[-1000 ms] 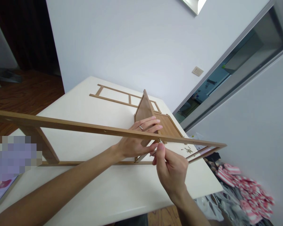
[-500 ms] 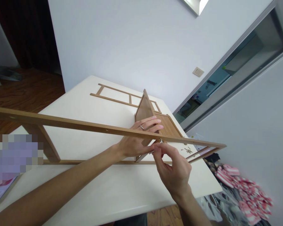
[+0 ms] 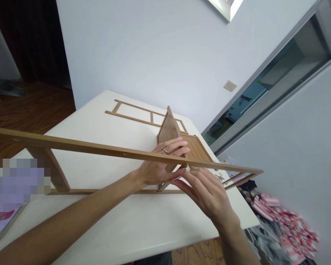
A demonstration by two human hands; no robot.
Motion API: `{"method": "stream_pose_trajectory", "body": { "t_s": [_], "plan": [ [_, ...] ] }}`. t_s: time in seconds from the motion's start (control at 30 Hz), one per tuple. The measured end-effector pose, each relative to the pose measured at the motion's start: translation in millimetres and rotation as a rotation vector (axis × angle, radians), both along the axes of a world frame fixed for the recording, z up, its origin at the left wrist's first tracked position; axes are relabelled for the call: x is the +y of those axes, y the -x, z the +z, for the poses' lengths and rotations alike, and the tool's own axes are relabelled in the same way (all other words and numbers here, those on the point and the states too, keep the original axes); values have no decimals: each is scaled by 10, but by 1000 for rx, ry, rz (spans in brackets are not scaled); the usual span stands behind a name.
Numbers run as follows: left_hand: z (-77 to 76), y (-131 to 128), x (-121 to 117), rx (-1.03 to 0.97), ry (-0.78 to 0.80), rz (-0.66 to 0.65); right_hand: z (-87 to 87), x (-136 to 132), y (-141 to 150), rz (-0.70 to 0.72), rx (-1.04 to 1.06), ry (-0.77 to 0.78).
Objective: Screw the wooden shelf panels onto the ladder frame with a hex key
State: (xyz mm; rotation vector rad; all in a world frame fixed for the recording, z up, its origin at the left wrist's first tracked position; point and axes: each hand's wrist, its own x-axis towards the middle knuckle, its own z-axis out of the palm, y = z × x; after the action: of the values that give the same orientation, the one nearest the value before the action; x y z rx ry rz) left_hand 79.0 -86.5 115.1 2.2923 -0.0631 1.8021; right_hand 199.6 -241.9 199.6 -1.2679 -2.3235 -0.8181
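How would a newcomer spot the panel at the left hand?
On the white table, find the nearer ladder-shaped wooden frame. Behind its upper rail, the left hand touches the wooden panel. It stands upright, unlike the panel lying flat to its right.

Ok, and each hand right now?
Left hand: closed, holding the upright wooden panel.
Right hand: partly closed at the small metal tool; firm grip cannot be told.

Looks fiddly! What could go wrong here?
The long wooden frame stands on edge, so it might tip if the left hand slackens on the panel. The metal piece by the right hand could slip and poke the left. Small loose pieces near the edge of the table might get knocked off.
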Motion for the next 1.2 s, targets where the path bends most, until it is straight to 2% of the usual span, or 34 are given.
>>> {"method": "stream_pose_trajectory", "body": {
  "t_s": [0.2,0.4,0.57,0.73,0.83,0.93,1.03,1.2],
  "plan": [
    [-5,-12,-8,-34,-32,24,88,147,60,89,-127,-238],
    [-26,-28,-1,-30,-57,38,112,259,121,99,-139,-282],
    [-33,-41,-6,-2,-4,2,88,303,151,100,-100,-292],
    [4,-16,-27,36,48,-34,82,315,185,-1,-21,-300],
    [18,-2,-41,32,74,-37,66,308,213,-56,83,-315],
    [17,7,-48,54,96,-49,46,277,265,-176,227,-340],
    [18,15,-42,59,94,-49,48,228,329,-290,367,-276],
    [51,23,-31,27,63,-75,103,179,378,-348,452,-209]
  ]
}}
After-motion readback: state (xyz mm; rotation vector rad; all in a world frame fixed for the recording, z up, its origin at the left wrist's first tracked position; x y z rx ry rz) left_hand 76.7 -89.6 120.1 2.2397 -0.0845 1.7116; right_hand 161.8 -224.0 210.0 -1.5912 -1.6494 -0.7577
